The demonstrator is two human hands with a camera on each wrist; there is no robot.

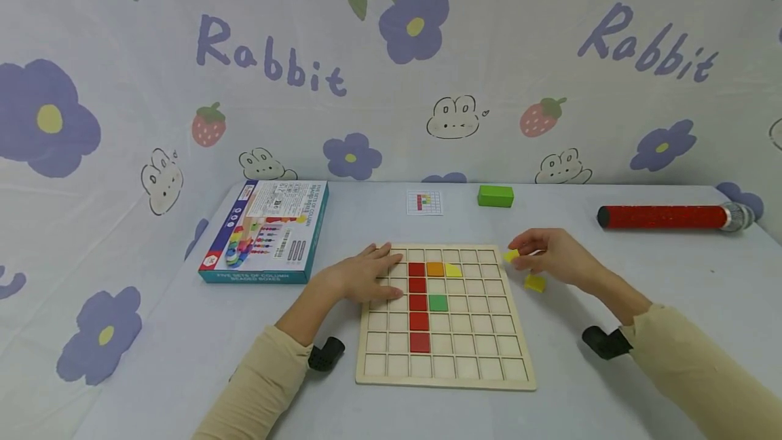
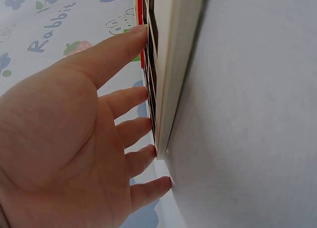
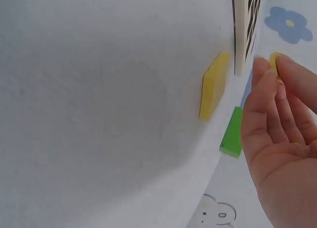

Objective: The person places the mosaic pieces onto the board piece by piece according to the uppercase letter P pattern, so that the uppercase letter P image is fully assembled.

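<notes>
A wooden grid board (image 1: 442, 379) lies on the table. It holds a column of several red squares (image 1: 418, 321), an orange square (image 1: 435, 269), a yellow piece with a slanted side (image 1: 453, 270) and a green square (image 1: 438, 303). Fingers spread, my left hand (image 1: 360, 277) rests on the board's upper left edge; in the left wrist view its fingertips touch the rim. Off the board's upper right corner, my right hand (image 1: 557, 258) pinches a small yellow block (image 1: 510, 256) between thumb and fingers. Another yellow block (image 1: 535, 284) lies on the table below that hand.
A bead-toy box (image 1: 263, 229) lies at the back left. Behind the board are a small card with a coloured grid pattern (image 1: 424, 202) and a green block (image 1: 495, 196). To the right lies a red cylinder with a silver end (image 1: 666, 216).
</notes>
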